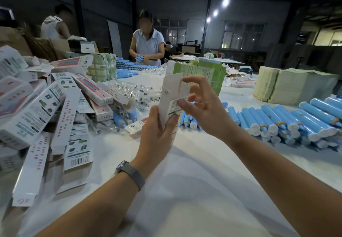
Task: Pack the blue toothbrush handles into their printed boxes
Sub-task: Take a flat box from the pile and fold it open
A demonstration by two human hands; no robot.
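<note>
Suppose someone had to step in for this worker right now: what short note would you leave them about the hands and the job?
Left hand: holds the printed box upright by its lower part.
Right hand: fingers spread at the box's open top flaps, thumb on the barcode side; no firm grip visible.
Blue toothbrush handles: lying in rows on the table, to the right.
Other printed boxes: piled on the left; whether they are filled cannot be told.
Done: one box picked up, top open.
Left: no handle is seen in this box. Put one in, close the flaps, carry on with the rest.
</note>
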